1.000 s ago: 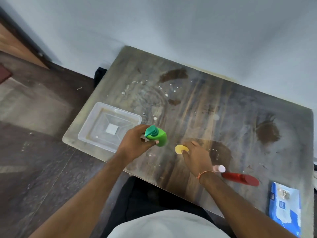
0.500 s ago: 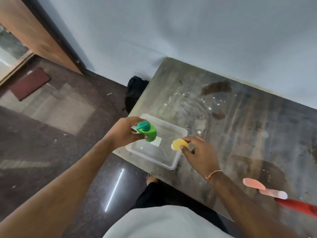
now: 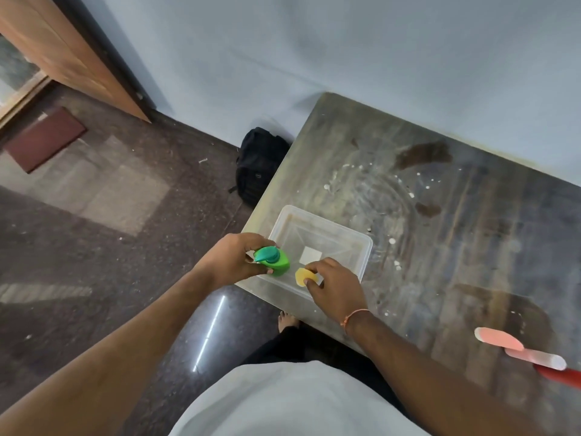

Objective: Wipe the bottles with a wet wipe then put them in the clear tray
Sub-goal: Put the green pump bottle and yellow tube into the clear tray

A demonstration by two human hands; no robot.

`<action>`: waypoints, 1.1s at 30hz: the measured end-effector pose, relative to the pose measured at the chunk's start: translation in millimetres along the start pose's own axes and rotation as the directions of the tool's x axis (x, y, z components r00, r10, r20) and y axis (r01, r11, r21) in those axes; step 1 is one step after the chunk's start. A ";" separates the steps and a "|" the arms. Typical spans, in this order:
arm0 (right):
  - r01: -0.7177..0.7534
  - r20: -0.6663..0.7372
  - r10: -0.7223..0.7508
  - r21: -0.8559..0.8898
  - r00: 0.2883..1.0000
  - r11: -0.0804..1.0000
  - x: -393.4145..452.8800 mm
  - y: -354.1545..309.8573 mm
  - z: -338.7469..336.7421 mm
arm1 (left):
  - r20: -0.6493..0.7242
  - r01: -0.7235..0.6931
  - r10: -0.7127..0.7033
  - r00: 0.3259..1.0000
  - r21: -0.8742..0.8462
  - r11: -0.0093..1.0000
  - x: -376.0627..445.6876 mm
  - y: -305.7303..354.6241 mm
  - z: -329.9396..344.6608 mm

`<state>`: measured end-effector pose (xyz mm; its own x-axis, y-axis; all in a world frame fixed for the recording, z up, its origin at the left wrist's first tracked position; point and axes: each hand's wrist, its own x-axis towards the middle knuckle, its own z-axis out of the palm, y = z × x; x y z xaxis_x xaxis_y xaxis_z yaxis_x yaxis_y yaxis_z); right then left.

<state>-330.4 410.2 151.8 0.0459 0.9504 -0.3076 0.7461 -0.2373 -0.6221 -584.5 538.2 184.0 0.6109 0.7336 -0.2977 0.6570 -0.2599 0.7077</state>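
Observation:
My left hand (image 3: 232, 262) grips a green pump bottle (image 3: 274, 261) with a teal cap, held over the near left corner of the clear tray (image 3: 361, 247). A bit of white wipe shows between that hand's fingers. My right hand (image 3: 336, 286) pinches a small yellow bottle (image 3: 302, 276) over the tray's near edge, just right of the green one. The tray sits at the table's left front corner, with only a white label on its floor. Two pink bottles (image 3: 500, 338) and a red bottle (image 3: 562, 376) lie at the right edge of view.
The worn wooden table (image 3: 440, 247) carries white specks and dark stains behind the tray. A black backpack (image 3: 257, 166) leans on the floor by the table's far left corner. My foot (image 3: 287, 320) shows under the table's front edge.
Both hands have carried the green and yellow bottles left from the table's middle to over the clear tray. The camera has swung left; the blue wipes pack has left the view.

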 end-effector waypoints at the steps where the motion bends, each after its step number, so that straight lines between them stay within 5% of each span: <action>1: -0.001 0.005 0.001 -0.008 1.000 1.000 2.2 -1.4 4.2 | -0.004 0.000 0.000 1.000 -0.002 1.000 -1.2 -3.0 1.2; 33: 0.065 0.053 -0.060 -0.110 0.997 0.992 8.9 -9.7 40.4 | -0.025 -0.039 0.037 0.999 -0.090 0.995 -12.0 -32.7 13.5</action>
<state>-364.2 412.9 126.0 -0.0340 0.9509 -0.3078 0.8161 -0.1514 -0.5577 -607.4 529.4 155.8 0.6231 0.7393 -0.2552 0.5902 -0.2303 0.7737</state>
